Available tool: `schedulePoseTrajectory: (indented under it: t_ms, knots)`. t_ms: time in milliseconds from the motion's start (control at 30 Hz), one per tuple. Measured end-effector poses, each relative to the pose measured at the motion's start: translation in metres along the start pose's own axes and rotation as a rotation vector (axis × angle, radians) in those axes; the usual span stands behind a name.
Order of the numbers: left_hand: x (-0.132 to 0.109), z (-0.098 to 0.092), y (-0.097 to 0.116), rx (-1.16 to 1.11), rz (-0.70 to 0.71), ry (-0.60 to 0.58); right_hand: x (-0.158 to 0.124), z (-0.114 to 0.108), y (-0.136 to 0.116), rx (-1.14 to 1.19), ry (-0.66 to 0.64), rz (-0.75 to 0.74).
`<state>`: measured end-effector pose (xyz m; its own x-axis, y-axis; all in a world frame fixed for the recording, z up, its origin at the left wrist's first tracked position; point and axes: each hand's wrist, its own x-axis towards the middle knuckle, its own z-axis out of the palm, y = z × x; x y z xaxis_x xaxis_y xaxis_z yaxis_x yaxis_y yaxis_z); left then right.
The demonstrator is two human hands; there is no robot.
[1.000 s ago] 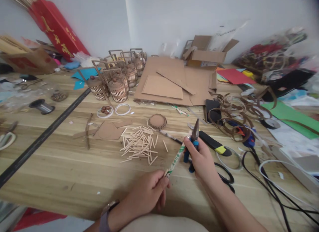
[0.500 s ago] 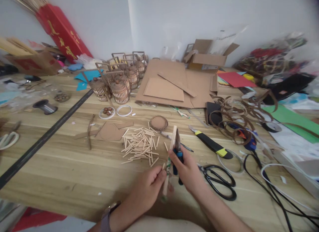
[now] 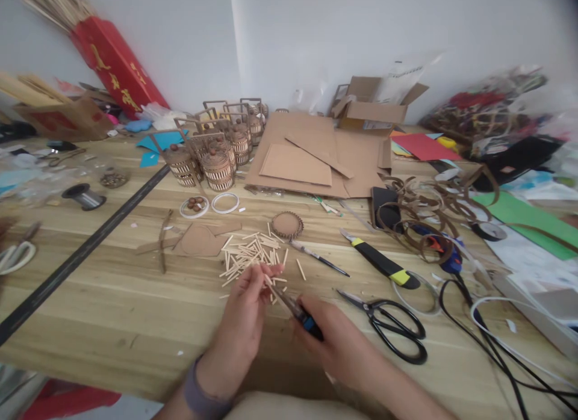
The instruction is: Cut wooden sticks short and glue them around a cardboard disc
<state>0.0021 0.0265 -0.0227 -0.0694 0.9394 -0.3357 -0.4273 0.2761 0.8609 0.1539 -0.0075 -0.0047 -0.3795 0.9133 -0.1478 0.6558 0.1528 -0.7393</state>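
Note:
My right hand (image 3: 327,330) is closed round a pair of pliers (image 3: 289,301) with black and blue handles. Their jaws point up and left, to the fingertips of my left hand (image 3: 248,302). That hand is pinched on a short wooden stick (image 3: 267,280), mostly covered by the fingers. Just beyond it lies a loose heap of short wooden sticks (image 3: 246,254), partly hidden by my left hand. One stick (image 3: 301,269) lies apart to the right. Behind the heap sits a round cardboard piece with a braided rim (image 3: 288,225).
Black-handled scissors (image 3: 392,327), a utility knife (image 3: 382,260) and a pen (image 3: 323,259) lie to the right. Small lidded baskets (image 3: 219,170) stand at the back left beside cardboard sheets (image 3: 298,164). Brown strips (image 3: 419,209) and cables (image 3: 487,336) spread over the right side.
Both hands have shifted left, the left one up over the heap's near edge. The pliers have swung from upright to pointing left. The long printed stick bundle no longer shows clearly.

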Motion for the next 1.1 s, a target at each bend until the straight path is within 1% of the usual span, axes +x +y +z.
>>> schedulePoseTrajectory:
  t_ms: [100,167,200,233,267,333,433,533,600,700,767,867,933,1000,1033,1067,1100]
  knots:
    - [0.013,-0.015,0.024,-0.157,0.012,0.109,-0.017,-0.004,0.005,-0.128,-0.057,0.019]
    - [0.024,-0.03,0.045,-0.234,0.052,0.26,-0.029,-0.012,0.013,-0.195,-0.078,0.036]
    - [0.029,-0.038,0.055,-0.266,0.096,0.341,-0.035,-0.017,0.018,-0.219,-0.068,0.054]
    - [0.033,-0.045,0.063,-0.288,0.128,0.404,-0.04,-0.024,0.025,-0.237,-0.043,0.081]
    - [0.036,-0.05,0.069,-0.299,0.152,0.443,-0.045,-0.031,0.033,-0.248,-0.005,0.113]
    - [0.039,-0.056,0.073,-0.282,0.153,0.483,-0.053,-0.049,0.05,-0.255,0.101,0.193]
    - [0.036,-0.053,0.065,-0.246,0.074,0.452,-0.061,-0.078,0.073,-0.328,0.299,0.305]
    - [0.033,-0.042,0.055,-0.28,-0.012,0.444,-0.07,-0.103,0.089,-0.381,0.414,0.383]
    - [0.031,-0.037,0.051,-0.295,-0.041,0.456,-0.077,-0.116,0.095,-0.396,0.452,0.435]
    - [0.03,-0.035,0.051,-0.287,-0.056,0.441,-0.085,-0.137,0.101,-0.463,0.46,0.513]
    - [0.029,-0.035,0.051,-0.278,-0.072,0.42,-0.089,-0.153,0.105,-0.556,0.449,0.615]
    - [0.027,-0.033,0.047,-0.265,-0.092,0.393,-0.091,-0.182,0.112,-0.725,0.453,0.821]
    - [0.026,-0.029,0.042,-0.248,-0.11,0.363,-0.088,-0.196,0.111,-0.885,0.543,0.879]
    - [0.024,-0.023,0.035,-0.222,-0.126,0.323,-0.079,-0.198,0.101,-0.989,0.677,0.868]
    - [0.023,-0.019,0.032,-0.209,-0.12,0.298,-0.072,-0.194,0.094,-0.987,0.723,0.848]
    - [0.022,-0.016,0.028,-0.195,-0.109,0.27,-0.064,-0.185,0.084,-0.932,0.73,0.833]
    - [0.021,-0.012,0.024,-0.178,-0.096,0.218,-0.056,-0.172,0.073,-0.838,0.66,0.79]
